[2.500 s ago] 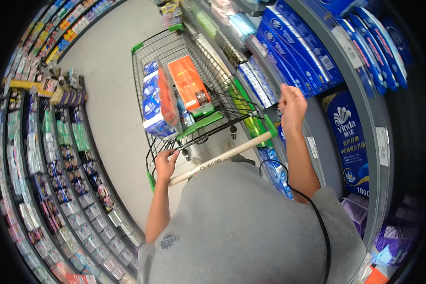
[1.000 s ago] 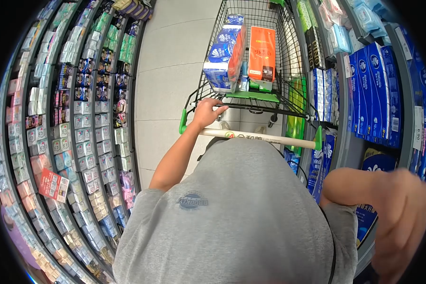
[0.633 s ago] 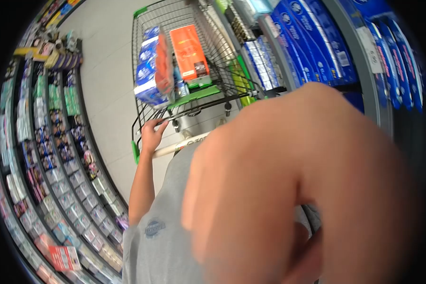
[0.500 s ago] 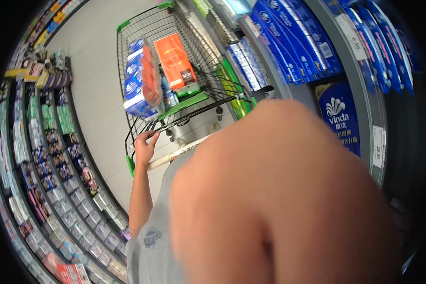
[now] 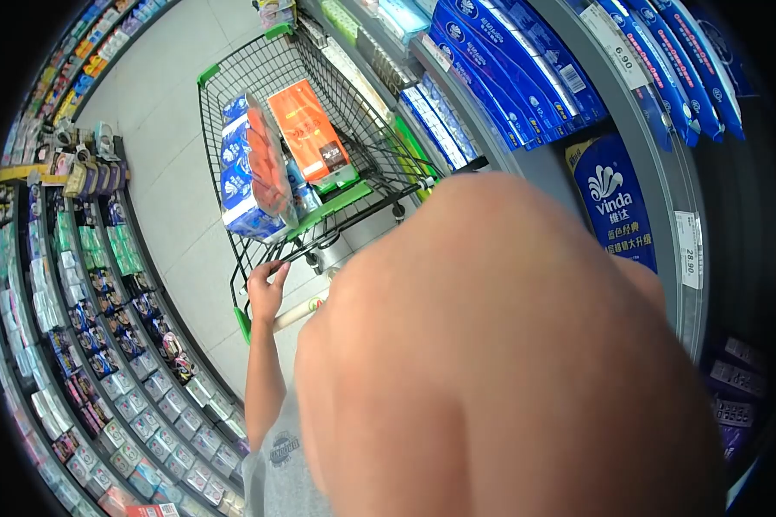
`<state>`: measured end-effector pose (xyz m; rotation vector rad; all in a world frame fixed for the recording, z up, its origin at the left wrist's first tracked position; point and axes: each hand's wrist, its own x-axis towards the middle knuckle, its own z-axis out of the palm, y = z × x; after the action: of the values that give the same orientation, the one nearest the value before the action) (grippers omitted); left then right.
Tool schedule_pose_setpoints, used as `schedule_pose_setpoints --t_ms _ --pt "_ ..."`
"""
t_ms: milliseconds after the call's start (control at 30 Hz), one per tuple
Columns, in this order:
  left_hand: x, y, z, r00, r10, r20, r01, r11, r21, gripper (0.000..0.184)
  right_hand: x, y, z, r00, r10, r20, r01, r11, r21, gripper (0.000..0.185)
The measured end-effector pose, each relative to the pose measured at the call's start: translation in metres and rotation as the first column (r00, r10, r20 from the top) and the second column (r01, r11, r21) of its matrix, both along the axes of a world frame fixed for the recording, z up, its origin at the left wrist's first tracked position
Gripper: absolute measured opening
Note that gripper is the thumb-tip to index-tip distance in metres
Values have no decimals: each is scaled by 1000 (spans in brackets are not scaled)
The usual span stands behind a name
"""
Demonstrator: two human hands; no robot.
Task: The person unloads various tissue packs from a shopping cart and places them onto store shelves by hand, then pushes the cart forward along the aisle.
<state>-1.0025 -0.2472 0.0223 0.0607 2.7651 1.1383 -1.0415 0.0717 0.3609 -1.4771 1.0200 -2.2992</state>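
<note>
My left hand [image 5: 265, 291] is closed on the black frame of a shopping cart [image 5: 329, 209], near its white handle [image 5: 299, 313]. In the cart lie a blue-and-red plastic-wrapped pack [image 5: 243, 177] and an orange pack [image 5: 309, 129]. Part of a smaller blue item shows between them. My right hand [image 5: 491, 327] is very close to the camera and fills the lower middle of the view, blurred. Its fingers cannot be made out, nor whether it holds anything. It covers part of the cart handle and of my grey shirt.
On the right, shelves carry blue tissue packs [image 5: 517, 77], hanging blue packs [image 5: 655, 65], price tags [image 5: 688, 250] and a blue Vinda sign [image 5: 610, 202]. A long shelf of small packaged goods [image 5: 121, 345] curves along the left. Pale floor tiles [image 5: 164, 112] run between them.
The view has shifted slightly, so the cart's far end and the shelves sit differently in it. My left hand keeps its hold on the cart. My right hand stays close to the camera.
</note>
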Motion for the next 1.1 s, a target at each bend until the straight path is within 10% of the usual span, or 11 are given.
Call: schedule_pose_setpoints --t_ms 667,800,967,1100 --pt "2 -4 -12 999 29 -24 -30 999 -42 37 -2 -38 -11 969 232 83 -198 933 -300 14" --pt "1 -3 -15 997 17 -80 -18 1000 -16 33 -54 -38 -90 894 -334 297 254 926 279 15" --pt "5 0 -13 998 15 -63 -19 998 -60 34 -95 -51 -238 663 -679 317 128 520 845 13" --pt "16 7 10 993 55 -109 -62 996 -67 29 -93 -80 -300 703 -669 242 -35 307 951 13"
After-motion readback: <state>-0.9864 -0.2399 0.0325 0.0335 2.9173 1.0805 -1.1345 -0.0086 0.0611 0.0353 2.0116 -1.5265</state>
